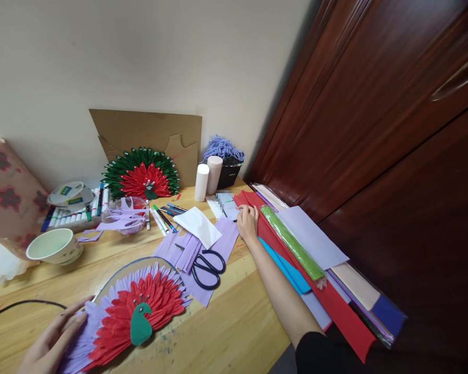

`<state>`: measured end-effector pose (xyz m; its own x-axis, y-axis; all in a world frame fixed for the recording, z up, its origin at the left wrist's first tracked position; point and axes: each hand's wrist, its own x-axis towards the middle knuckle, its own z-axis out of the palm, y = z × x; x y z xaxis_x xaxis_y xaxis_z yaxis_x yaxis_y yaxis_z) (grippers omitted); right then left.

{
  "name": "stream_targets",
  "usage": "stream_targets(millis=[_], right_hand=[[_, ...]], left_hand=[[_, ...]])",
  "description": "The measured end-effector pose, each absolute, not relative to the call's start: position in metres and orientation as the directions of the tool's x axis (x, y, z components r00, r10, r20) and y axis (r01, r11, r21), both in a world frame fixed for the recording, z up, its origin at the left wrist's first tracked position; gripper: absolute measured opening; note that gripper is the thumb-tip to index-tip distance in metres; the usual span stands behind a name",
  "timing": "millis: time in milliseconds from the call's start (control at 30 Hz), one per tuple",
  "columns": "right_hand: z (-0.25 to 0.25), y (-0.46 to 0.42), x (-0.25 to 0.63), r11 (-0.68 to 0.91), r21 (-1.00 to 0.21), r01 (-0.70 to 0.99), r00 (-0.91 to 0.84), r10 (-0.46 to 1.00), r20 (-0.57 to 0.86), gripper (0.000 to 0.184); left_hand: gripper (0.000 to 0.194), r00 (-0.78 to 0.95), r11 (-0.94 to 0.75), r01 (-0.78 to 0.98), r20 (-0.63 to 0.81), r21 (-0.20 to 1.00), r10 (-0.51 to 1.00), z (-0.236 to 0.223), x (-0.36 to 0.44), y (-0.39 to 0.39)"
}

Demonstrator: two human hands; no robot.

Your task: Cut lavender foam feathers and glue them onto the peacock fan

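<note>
A paper peacock fan (140, 306) lies on the table at the lower left, with red and lilac petals and a green bird's body. My left hand (56, 332) is closed on its left edge, thumb on top of the lilac petals. Farther off, my right hand (248, 222) has its fingers curled on the edge of a long red crepe paper sheet (320, 280). Black-handled scissors (206, 270) lie on lilac crepe paper (228, 236) between the two hands. A folded white paper (198, 227) overlaps the lilac pieces.
Green crepe paper roll (292, 241) and stacked sheets lie along the right edge by the dark cabinet (382, 130). Against the wall stand a green and red fan (144, 174) and cardboard (148, 124). Markers (159, 221), a bowl (55, 246) and white cylinders (202, 183) stand around.
</note>
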<state>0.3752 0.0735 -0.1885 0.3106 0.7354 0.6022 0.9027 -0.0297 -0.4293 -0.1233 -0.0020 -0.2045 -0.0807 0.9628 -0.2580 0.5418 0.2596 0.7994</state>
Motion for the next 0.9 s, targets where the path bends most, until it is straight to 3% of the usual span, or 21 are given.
stream_targets(millis=[133,367,667,900], right_hand=[[-0.1874,0.0728,0.374,0.004,-0.418,0.908,0.267,0.763,0.588,0.023],[-0.1847,0.0721,0.3676,0.112,-0.384,0.917,0.121,0.837,0.534,0.029],[-0.1866,0.0717,0.3688,0.079,-0.41,0.908,0.167,0.831,0.53,0.034],[-0.1877,0.0722,0.3677,0.128,-0.399,0.908,0.106,0.851,0.514,0.035]], left_hand=[[0.063,-0.068,0.329,0.475,-0.339,0.816,0.938,-0.2032,-0.1239,-0.0018],[0.065,-0.094,0.355,0.452,-0.352,0.818,0.931,-0.2031,-0.1227,-0.0009],[0.062,-0.095,0.343,0.429,-0.335,0.836,0.937,-0.2,-0.122,-0.0026],[0.061,-0.084,0.327,0.457,-0.326,0.827,0.942,-0.1979,-0.1199,-0.0044]])
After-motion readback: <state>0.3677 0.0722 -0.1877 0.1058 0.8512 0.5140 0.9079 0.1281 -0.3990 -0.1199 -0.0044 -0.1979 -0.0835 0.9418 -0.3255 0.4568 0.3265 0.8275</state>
